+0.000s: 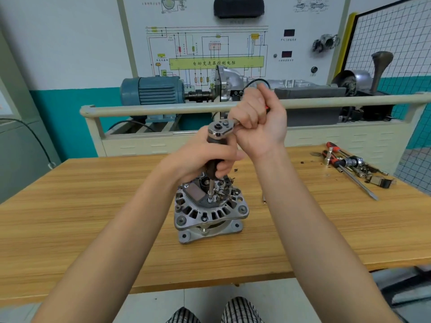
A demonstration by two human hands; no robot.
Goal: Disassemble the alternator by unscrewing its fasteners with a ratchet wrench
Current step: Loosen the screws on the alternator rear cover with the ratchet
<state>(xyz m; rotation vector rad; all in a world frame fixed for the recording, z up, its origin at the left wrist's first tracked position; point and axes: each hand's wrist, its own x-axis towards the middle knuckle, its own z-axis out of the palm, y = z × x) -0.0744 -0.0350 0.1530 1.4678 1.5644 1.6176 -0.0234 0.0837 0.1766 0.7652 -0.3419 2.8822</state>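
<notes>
A grey metal alternator stands upright on the wooden table, its rear end with exposed parts facing up. A ratchet wrench sits on a long vertical extension whose socket tip rests on a fastener on top of the alternator. My left hand grips the dark extension shaft just below the ratchet head. Around the wrench's handle my right hand is curled, above and behind the alternator; a bit of red handle shows past the fingers.
Screwdrivers, sockets and small parts lie at the table's right rear. A small loose piece lies right of the alternator. Behind the table runs a beige rail before a training stand with a blue motor. A wire mesh panel stands at right.
</notes>
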